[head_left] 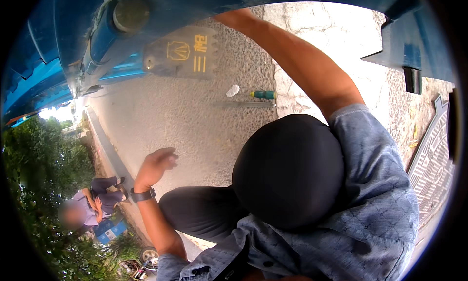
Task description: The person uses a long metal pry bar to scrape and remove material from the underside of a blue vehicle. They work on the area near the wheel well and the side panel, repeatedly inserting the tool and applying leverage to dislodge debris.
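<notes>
My right arm reaches up under the blue body of a vehicle (pixel 185 5), where my right hand (pixel 230 17) is mostly hidden, so what it holds cannot be seen. My left hand (pixel 157 165), with a dark wristwatch, is held over the pavement, empty, its fingers loosely bent and apart. A dark mudflap (pixel 185 66) with yellow markings hangs below the bodywork. Below it on the ground lie a screwdriver (pixel 263 94) with a green and yellow handle, a small white object (pixel 232 91) and a long metal bar (pixel 243 104).
A person (pixel 100 208) sits by the curb (pixel 105 139) at lower left, among bushes (pixel 39 174), near a wheel (pixel 149 255). A blue panel (pixel 414 42) with a black bracket juts in at upper right, above a patterned metal cover (pixel 429 169) at right.
</notes>
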A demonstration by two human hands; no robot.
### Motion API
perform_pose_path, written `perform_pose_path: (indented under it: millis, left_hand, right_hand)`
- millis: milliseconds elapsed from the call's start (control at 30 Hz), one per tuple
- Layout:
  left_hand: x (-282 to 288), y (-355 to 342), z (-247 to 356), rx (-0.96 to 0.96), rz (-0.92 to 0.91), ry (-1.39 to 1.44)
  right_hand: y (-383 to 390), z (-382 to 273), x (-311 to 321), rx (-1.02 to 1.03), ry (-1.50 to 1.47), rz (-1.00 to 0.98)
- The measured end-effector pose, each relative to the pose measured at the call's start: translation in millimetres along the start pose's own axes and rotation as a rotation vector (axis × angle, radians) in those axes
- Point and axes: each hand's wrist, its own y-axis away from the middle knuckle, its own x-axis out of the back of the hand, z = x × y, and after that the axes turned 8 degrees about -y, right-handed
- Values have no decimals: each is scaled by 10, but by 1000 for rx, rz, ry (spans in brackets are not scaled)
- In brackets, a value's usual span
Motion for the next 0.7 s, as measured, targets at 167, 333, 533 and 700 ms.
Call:
perform_pose_path:
  millis: [167,333,533,700]
  left_hand:
    - [9,-36,-24,-9,-30,-15]
    - [-16,-32,186,-28,1,20]
    - [-44,83,163,-81,59,13]
    - [-30,297,320,-148,57,-71]
  right_hand:
    - [435,285,324,-581,-319,-20]
    - [-291,-980,53,-305,87,-129]
    - [-151,-766,14,-82,-47,-184]
    - [686,274,424,-603,-305,-115]
